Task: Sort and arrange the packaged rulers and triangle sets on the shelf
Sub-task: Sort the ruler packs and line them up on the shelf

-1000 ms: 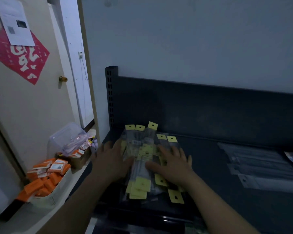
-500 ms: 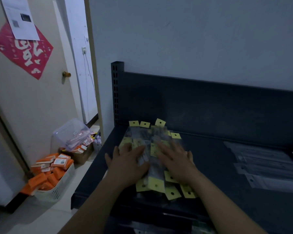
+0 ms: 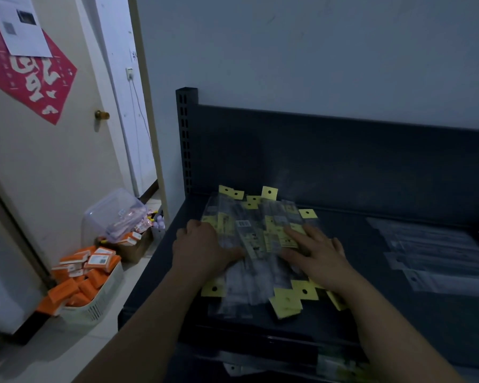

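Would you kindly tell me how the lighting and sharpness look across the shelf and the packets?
Head view: dim overall, the dark shelf underexposed; head view: the pile of yellow-tagged packets under the left hand and right hand is smeared, its print unreadable; head view: the clear packets at right barely stand out from the shelf, while the door at left is better lit.

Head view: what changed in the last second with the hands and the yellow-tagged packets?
The left hand went from lying flat on the yellow-tagged packets to curling its fingers at the pile's left edge, thumb on top, seemingly gripping it. Unchanged: the right hand presses flat on the pile, which stays at the left corner of the shelf; the clear packets at right lie untouched.
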`<state>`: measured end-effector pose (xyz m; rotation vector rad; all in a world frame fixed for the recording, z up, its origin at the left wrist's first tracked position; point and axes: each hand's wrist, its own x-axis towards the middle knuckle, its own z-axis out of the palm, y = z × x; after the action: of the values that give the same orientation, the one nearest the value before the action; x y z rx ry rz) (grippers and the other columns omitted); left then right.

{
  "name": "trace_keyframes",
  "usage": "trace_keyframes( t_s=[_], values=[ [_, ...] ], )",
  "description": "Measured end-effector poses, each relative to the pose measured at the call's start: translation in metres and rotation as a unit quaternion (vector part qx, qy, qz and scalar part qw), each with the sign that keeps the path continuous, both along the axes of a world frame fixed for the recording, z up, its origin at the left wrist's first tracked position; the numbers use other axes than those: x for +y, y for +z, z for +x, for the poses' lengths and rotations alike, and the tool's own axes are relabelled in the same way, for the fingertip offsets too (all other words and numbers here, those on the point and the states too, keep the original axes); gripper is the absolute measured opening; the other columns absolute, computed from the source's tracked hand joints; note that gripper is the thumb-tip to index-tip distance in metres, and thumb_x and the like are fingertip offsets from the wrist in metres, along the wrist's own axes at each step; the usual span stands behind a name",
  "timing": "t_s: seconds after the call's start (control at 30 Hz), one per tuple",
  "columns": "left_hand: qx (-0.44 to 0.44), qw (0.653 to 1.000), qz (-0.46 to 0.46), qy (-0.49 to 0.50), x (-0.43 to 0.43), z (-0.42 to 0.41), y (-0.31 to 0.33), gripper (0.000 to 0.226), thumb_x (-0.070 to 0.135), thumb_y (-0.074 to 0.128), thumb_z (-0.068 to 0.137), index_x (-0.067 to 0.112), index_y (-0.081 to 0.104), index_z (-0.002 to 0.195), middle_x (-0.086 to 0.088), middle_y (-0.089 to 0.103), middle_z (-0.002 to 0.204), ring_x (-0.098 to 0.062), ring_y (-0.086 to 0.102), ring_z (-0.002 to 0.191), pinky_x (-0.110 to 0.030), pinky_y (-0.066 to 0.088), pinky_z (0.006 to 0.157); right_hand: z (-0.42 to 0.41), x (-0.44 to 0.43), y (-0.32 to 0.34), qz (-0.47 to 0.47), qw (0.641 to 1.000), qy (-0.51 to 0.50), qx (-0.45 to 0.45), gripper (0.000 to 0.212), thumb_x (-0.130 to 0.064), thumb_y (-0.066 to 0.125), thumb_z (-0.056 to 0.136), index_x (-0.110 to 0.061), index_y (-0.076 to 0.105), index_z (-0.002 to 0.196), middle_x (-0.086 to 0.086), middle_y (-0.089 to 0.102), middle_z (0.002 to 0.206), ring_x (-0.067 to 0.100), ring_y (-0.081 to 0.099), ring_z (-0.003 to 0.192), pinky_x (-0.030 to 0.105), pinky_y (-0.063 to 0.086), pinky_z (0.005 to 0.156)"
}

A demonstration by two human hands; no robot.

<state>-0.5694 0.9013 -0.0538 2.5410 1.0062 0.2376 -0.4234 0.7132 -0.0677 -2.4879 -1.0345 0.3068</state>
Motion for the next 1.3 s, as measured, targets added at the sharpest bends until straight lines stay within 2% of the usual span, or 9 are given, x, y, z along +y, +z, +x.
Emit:
trace_keyframes(
  t_s=[0.1,0.17,0.33,0.5,0.7,0.93,1.07,1.13,1.3],
  values=[
    [-0.089,0.994,-0.063,-0.015,0.006,-0.003,0.001,0.046,0.053,0.068,0.076,0.009,0.059,0.064,-0.006,0.056,0.075,-0.02,0.058,0.076,-0.026,0.038,0.06,-0.003,-0.001,-0.001,0.003,1.0,0.016,-0.009,0.064,-0.071,0.039,0.084,-0.051,0.023,0.143,-0.007,0.004,0.16,0.007,-0.003,0.146,0.043,-0.01,0.117],
    [-0.144,0.982,-0.126,-0.006,0.009,-0.013,0.005,0.038,0.036,0.062,0.088,0.005,0.064,0.066,-0.008,0.056,0.062,-0.015,0.05,0.057,-0.023,0.034,0.049,-0.004,0.0,-0.001,0.009,1.0,0.015,-0.011,0.066,-0.071,0.041,0.083,-0.05,0.025,0.143,-0.007,0.005,0.16,0.007,-0.002,0.146,0.043,-0.009,0.117],
    [-0.183,0.965,-0.174,0.073,0.026,-0.036,0.006,0.042,0.03,0.047,0.097,-0.002,0.066,0.078,-0.019,0.067,0.08,-0.031,0.062,0.076,-0.033,0.047,0.073,-0.011,0.007,0.005,0.058,0.997,-0.028,-0.042,0.071,-0.077,0.046,0.074,-0.045,0.04,0.138,-0.002,0.02,0.157,0.013,0.011,0.145,0.051,-0.003,0.117],
    [-0.195,0.964,-0.154,0.09,0.025,-0.04,0.008,0.041,0.029,0.046,0.098,0.003,0.065,0.072,-0.016,0.064,0.073,-0.026,0.059,0.067,-0.031,0.046,0.068,-0.023,0.03,0.004,-0.046,0.997,0.014,-0.053,0.099,-0.09,0.041,0.059,-0.048,0.015,0.145,-0.004,0.002,0.16,0.02,-0.004,0.147,0.056,-0.001,0.116],
    [-0.204,0.973,-0.083,0.068,0.023,-0.045,0.004,0.041,0.028,0.041,0.099,0.009,0.068,0.075,-0.013,0.066,0.074,-0.028,0.061,0.075,-0.039,0.051,0.077,-0.012,0.021,0.002,-0.005,0.998,-0.028,-0.047,0.068,-0.059,0.049,0.085,-0.042,0.023,0.146,-0.003,0.011,0.159,0.016,0.004,0.147,0.05,0.002,0.117],
    [-0.224,0.971,-0.07,0.05,0.024,-0.048,0.004,0.043,0.034,0.039,0.099,0.01,0.064,0.074,-0.011,0.069,0.078,-0.027,0.062,0.076,-0.034,0.05,0.076,-0.012,0.019,0.002,0.002,0.997,-0.05,-0.05,0.052,-0.048,0.044,0.093,-0.046,0.028,0.143,0.002,0.009,0.159,0.021,0.002,0.147,0.053,0.002,0.116],
    [-0.225,0.968,-0.102,0.034,0.025,-0.043,0.007,0.035,0.031,0.041,0.099,0.012,0.064,0.08,-0.01,0.069,0.094,-0.027,0.062,0.095,-0.035,0.048,0.082,-0.02,0.025,0.014,0.025,0.992,-0.005,-0.126,0.038,-0.055,0.053,0.087,-0.035,0.061,0.119,-0.002,0.043,0.136,0.02,0.026,0.134,0.037,0.022,0.109],
    [-0.231,0.965,-0.121,0.028,0.023,-0.039,0.01,0.034,0.028,0.042,0.099,0.01,0.063,0.079,-0.003,0.066,0.079,-0.025,0.062,0.085,-0.029,0.046,0.074,-0.028,0.033,0.02,0.013,0.996,-0.003,-0.089,0.041,-0.061,0.055,0.082,-0.024,0.07,0.089,-0.002,0.053,0.112,0.02,0.038,0.118,0.032,0.035,0.092],
    [-0.247,0.949,-0.194,0.043,0.016,-0.035,0.012,0.026,0.027,0.044,0.1,0.018,0.068,0.097,0.0,0.058,0.081,-0.019,0.053,0.083,-0.03,0.04,0.075,-0.042,0.05,0.022,-0.001,0.997,-0.052,-0.055,0.055,-0.072,0.065,0.063,-0.023,0.043,0.054,-0.003,0.041,0.078,0.02,0.042,0.089,0.03,0.033,0.075]
  ],
)
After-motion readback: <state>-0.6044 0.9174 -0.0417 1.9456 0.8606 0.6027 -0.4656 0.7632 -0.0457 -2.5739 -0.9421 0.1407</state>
